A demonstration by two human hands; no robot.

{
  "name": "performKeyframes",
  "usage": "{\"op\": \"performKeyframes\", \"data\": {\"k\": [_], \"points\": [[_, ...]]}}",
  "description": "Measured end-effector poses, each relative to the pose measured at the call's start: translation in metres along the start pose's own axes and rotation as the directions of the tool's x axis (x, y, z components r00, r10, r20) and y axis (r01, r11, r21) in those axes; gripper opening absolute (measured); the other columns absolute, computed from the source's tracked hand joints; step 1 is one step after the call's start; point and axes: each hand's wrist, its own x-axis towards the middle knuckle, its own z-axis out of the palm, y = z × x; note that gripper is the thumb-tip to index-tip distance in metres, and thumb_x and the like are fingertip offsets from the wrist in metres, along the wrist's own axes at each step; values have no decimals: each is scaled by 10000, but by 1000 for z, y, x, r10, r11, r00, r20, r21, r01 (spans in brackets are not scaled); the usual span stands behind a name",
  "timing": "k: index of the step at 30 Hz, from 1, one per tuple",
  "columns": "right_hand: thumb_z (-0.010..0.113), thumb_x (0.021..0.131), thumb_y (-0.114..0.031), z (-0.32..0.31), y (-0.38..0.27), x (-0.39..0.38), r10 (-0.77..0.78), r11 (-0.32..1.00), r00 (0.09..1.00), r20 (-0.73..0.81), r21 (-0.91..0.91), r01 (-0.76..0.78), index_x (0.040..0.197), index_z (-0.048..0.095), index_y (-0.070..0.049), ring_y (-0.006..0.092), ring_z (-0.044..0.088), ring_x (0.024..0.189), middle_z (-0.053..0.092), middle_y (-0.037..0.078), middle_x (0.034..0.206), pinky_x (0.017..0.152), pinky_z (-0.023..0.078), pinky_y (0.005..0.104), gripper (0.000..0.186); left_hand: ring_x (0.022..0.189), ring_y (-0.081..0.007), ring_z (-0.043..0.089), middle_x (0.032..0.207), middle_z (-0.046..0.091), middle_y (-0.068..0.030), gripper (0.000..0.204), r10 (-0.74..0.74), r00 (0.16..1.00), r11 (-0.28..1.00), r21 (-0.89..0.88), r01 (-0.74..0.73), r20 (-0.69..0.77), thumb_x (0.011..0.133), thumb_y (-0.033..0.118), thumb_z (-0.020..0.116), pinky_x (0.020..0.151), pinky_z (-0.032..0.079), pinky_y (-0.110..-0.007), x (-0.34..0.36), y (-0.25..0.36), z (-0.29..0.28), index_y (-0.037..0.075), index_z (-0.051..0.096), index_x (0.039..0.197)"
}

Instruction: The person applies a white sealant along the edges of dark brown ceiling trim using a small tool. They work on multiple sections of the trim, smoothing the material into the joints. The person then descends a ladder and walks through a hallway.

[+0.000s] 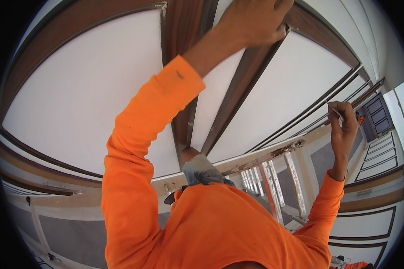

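Observation:
My left hand [256, 24] rests against dark brown wooden moulding [188, 27] on a white panelled wall [85, 89] at the top of the view, its fingers bent and apart, partly cut off by the frame edge. My right hand [342, 116] is raised at the right, beside the moulding strips, closed on a thin pale tool, too small to identify. I wear orange sleeves, and my bent knee [195, 166] in grey-blue denim reaches up to the foot of the middle moulding.
A scaffold or ladder with paint-spattered metal bars [294, 184] stands below me to the right. A floor with grey areas and beige borders [76, 237] lies far below. A corridor with a dark door [375, 114] recedes right. Orange-clad people show small at the far right [360, 120] and bottom right [359, 264].

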Motion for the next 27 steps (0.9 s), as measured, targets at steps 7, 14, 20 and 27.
{"op": "performKeyframes", "data": {"k": [7, 14, 20, 27], "points": [[706, 979, -37, 3, 6, 2, 50, 997, 888, -458, -24, -69, 1152, 746, -25, 121, 671, 884, 735, 50, 1014, 779, 539, 282, 178, 1639, -252, 198, 1791, 211, 2, 853, 92, 911, 973, 156, -167, 401, 869, 439, 804, 1308, 197, -563, -143, 25, 20, 238, 469, 1627], [667, 1049, -185, 18, 48, -146, 517, 767, 569, -639, 50, -640, 1214, 705, 12, 125, 654, 748, 739, 62, 949, 750, 527, 279, 260, 1641, -257, 183, 1777, 244, 6, 824, 28, 897, 965, 223, -139, 440, 894, 389, 778, 1296, 224, -581, -150, 43, 26, 205, 460, 1631], [627, 1017, -102, 58, 74, -313, 813, 496, 473, -340, -21, -868, 1154, 675, 22, 230, 691, 794, 719, 166, 981, 781, 546, 363, 191, 1648, -311, 146, 1761, 272, -67, 736, 125, 624, 934, 121, -337, 771, 932, 276, 723, 1302, 178, -600, -226, 86, 21, 87, 478, 1600], [590, 1020, -81, 87, 23, -335, 805, 528, 574, -149, -259, -809, 1215, 624, 29, 464, 677, 1079, 687, 246, 1212, 957, 523, 494, 226, 1652, -340, 122, 1702, 363, -82, 631, 251, 357, 895, -75, -439, 900, 961, 232, 667, 1312, 58, -613, -330, 111, 7, 106, 535, 1566]]}}
